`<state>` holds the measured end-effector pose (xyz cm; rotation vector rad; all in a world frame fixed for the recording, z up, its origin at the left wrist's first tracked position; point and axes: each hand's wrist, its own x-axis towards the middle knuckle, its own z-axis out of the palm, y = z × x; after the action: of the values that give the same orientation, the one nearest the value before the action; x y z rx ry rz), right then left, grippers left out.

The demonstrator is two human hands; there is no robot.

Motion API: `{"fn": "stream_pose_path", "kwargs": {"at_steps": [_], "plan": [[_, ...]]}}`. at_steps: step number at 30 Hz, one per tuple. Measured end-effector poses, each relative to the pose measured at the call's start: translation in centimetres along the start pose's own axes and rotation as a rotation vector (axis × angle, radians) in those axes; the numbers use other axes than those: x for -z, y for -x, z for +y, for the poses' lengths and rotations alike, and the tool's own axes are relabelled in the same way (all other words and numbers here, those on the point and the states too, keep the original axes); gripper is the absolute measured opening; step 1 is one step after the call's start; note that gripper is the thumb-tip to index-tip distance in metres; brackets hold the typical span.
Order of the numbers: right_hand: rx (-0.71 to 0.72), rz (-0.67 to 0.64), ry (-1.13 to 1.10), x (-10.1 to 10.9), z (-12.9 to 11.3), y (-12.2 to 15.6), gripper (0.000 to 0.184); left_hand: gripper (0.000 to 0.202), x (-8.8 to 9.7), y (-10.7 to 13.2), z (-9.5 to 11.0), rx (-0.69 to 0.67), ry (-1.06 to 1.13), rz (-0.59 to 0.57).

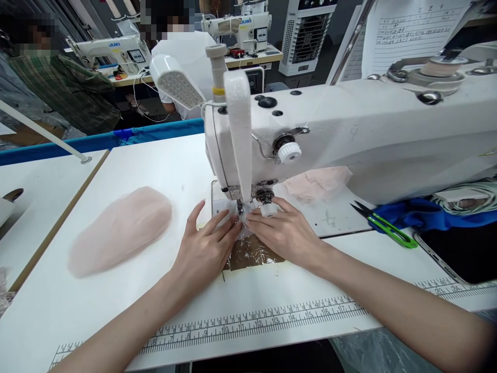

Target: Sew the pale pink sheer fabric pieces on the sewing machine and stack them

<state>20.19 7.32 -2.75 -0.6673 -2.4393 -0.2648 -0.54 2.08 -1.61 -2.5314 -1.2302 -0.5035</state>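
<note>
My left hand (205, 247) lies flat on the table with its fingers stretched toward the presser foot (241, 206) of the white sewing machine (349, 129). My right hand (285, 230) rests beside it, fingers pressed down on a small clear, thin piece of material (248, 246) under the needle. Both sets of fingertips meet on that piece just in front of the foot. A small white spool-like part (268, 210) sits by my right index finger.
A heap of pale pink fabric pieces (120, 230) lies left on the white table (116, 311). More pink fabric (316, 184) sits behind the needle. Green thread snips (390, 230), blue cloth (427, 215) and a dark phone (458, 254) lie right. Two people work at other machines behind.
</note>
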Motion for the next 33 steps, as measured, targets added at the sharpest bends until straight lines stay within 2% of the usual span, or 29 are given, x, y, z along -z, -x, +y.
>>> {"fn": "stream_pose_path", "kwargs": {"at_steps": [15,33], "plan": [[0.029,-0.007,0.051,-0.3,0.1,-0.2,0.026,0.029,-0.7,-0.5,-0.7,-0.024,0.005,0.060],[0.018,-0.062,0.087,-0.3,0.3,-0.4,0.028,0.028,-1.3,-0.8,-1.2,-0.005,0.006,0.053]]}}
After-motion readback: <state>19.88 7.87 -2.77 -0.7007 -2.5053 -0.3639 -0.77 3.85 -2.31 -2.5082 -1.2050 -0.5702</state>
